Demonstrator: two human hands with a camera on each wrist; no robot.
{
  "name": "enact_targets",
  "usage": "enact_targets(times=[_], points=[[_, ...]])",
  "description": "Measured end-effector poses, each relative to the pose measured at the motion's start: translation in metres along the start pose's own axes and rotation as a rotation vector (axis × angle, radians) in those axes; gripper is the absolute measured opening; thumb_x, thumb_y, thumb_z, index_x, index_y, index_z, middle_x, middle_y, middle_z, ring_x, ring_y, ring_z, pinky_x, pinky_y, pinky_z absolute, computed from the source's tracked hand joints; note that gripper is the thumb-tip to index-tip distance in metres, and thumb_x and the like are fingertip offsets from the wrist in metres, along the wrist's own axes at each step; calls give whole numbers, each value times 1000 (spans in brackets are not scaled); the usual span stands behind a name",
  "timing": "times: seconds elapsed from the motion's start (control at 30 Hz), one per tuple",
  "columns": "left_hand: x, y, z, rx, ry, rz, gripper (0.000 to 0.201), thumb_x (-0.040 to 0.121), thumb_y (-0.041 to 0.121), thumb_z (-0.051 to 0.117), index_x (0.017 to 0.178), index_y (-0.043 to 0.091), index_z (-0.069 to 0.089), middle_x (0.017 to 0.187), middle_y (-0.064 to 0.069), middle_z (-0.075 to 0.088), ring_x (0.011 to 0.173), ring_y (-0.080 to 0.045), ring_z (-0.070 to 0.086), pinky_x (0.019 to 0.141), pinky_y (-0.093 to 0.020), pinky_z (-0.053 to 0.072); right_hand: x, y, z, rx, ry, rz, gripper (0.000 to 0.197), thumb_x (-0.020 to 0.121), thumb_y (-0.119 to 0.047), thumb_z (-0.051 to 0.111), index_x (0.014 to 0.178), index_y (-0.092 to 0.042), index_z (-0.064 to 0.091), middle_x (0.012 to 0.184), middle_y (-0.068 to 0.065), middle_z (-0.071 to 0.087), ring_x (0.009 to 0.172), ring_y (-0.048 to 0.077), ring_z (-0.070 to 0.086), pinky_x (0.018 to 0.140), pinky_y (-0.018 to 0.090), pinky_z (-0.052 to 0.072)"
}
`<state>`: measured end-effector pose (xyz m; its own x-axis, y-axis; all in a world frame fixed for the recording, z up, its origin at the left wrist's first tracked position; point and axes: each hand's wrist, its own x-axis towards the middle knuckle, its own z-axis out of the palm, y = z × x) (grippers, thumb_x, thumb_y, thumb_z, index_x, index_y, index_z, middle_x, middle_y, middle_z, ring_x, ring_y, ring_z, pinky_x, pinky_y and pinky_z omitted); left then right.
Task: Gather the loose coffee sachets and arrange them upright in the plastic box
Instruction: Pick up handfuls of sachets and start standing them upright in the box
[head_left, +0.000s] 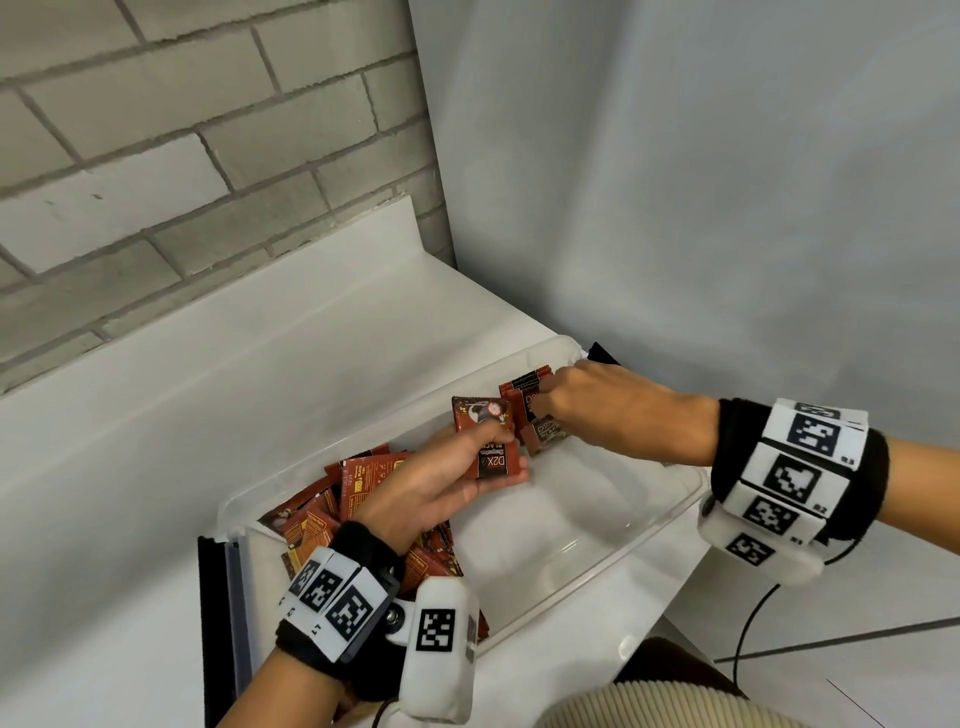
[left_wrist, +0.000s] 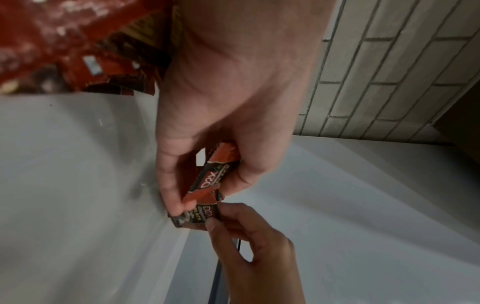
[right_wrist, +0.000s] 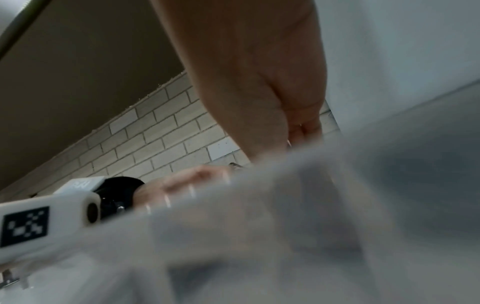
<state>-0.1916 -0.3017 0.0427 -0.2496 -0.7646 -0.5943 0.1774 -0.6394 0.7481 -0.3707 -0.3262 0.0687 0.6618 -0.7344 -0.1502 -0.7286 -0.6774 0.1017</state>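
L hand (head_left: 441, 488): near-left over box, thumb and fingers pinch a sachet (head_left: 491, 449), long axis pointing far.
Row (head_left: 530, 402): upright sachets at far-right end of box (head_left: 649, 525), just right of held sachet.
R hand (head_left: 602, 410): fingers curled on the row, steadying it; nearer the row.
Pile (head_left: 332, 499): loose sachets, near-left end of box.
Next: prob. stand sachet against row.

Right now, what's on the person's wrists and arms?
Both hands are bare. The left wrist carries a black strap with white blocks printed with black square markers, plus a white rounded camera pod with its own marker. The right wrist has the same strap and blocks, a white pod beneath and a thin black cable hanging down.
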Motion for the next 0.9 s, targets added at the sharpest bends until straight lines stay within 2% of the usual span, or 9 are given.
enact_targets(times=[0.13, 0.27, 0.37, 0.43, 0.5, 0.63, 0.73, 0.83, 0.9], points=[[-2, -2, 2, 10, -75, 3, 12, 93, 0, 49, 90, -2, 61, 82, -18, 70, 67, -23, 67, 72, -33, 59, 1, -1, 4, 23, 78, -1, 30, 83, 4, 51, 109, -10, 55, 107, 7, 56, 100, 26, 50, 82, 36, 45], [-2, -2, 2, 10, -97, 8, 15, 94, 3, 49, 99, -4, 61, 99, -23, 71, 76, -24, 70, 75, -32, 60, -4, 3, 11, 16, 229, 20, 51, 57, 19, 58, 96, -12, 47, 93, 5, 49, 86, 22, 44, 63, 38, 48], [0, -2, 1, -12, -87, 31, 14, 94, 3, 50, 104, 3, 60, 101, -22, 71, 80, -26, 69, 76, -32, 60, -3, 8, 14, 70, 235, 16, 40, 62, 18, 58, 86, -12, 48, 86, 4, 49, 79, 22, 44, 59, 38, 48], [1, -3, 0, -8, -79, 35, 15, 94, 3, 50, 104, 5, 61, 97, -19, 73, 78, -25, 69, 76, -32, 59, -1, 9, 8, 146, 136, 16, 23, 75, 11, 55, 83, -10, 52, 85, 5, 54, 79, 25, 49, 63, 39, 48], [2, -4, -1, 14, -66, 14, 15, 94, 2, 49, 101, 5, 62, 91, -17, 73, 72, -23, 69, 74, -32, 59, -4, 6, -3, 221, -68, 20, 12, 85, 3, 49, 89, -5, 58, 91, 10, 60, 81, 28, 56, 64, 32, 46], [2, -6, -1, 50, -61, -34, 16, 95, 2, 48, 100, 4, 64, 90, -17, 72, 72, -22, 68, 75, -31, 59, -8, -9, -17, 178, -514, 42, 25, 99, -17, 43, 111, 0, 57, 97, 10, 55, 63, 17, 45, 46, 17, 29], [3, -6, -1, 35, -53, -44, 15, 94, 2, 49, 100, 3, 63, 87, -16, 72, 70, -21, 68, 71, -31, 60, -3, -13, -13, 102, -618, 87, 30, 101, -16, 38, 118, 2, 55, 110, 14, 59, 74, 20, 47, 46, 18, 28], [3, -4, -2, 16, -26, -41, 10, 93, 0, 50, 95, 0, 60, 79, -15, 71, 68, -23, 67, 70, -32, 60, 3, -13, -9, 93, -609, 111, 31, 100, -12, 37, 121, 3, 55, 120, 16, 59, 82, 25, 54, 46, 18, 28], [4, -3, -2, 7, -4, -35, 8, 92, -1, 52, 95, -3, 59, 77, -17, 70, 68, -24, 68, 67, -33, 61, 6, -12, -9, 121, -585, 127, 30, 99, -10, 37, 119, 2, 56, 118, 16, 60, 79, 22, 50, 45, 18, 28]])
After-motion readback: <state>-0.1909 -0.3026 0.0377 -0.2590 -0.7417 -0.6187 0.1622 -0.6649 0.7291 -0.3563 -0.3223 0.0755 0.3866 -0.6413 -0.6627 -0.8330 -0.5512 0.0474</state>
